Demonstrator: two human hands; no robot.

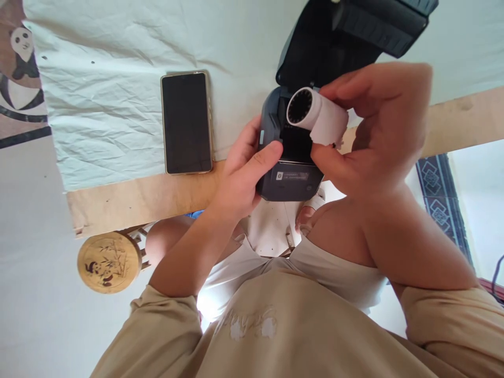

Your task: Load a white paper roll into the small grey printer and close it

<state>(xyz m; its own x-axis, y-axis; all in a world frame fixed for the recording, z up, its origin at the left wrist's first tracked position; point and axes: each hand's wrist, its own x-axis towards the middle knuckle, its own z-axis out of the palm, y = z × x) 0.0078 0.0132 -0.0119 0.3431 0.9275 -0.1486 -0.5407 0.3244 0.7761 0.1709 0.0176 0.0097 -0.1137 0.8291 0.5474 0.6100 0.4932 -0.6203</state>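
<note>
Holding a white paper roll [315,116] between thumb and fingertips, the right hand [378,131] is hovering it just above the open bay of a small dark label printer [291,178]. In the head view, the only one here, the roll is lying on its side, its dark spoked core end facing the camera and a short tail of paper hanging loose toward the bay. The left hand [244,173] is wrapping around the printer's left side, thumb pressing across its front edge near the small label, steadying the body at the edge of the table [129,197]. The printer's lid [354,37] is standing tipped open behind the roll.

A black phone [186,122] is lying face up on the pale cloth [110,94], well apart to the left, and a round wooden stool [109,261] with a panda drawing is standing below the table edge.

By the look of it, the roll is midway through being seated. Lowering it would seem to call for keeping it level with the bay, the loose tail leading toward the front, and the left hand bracing the body.
</note>
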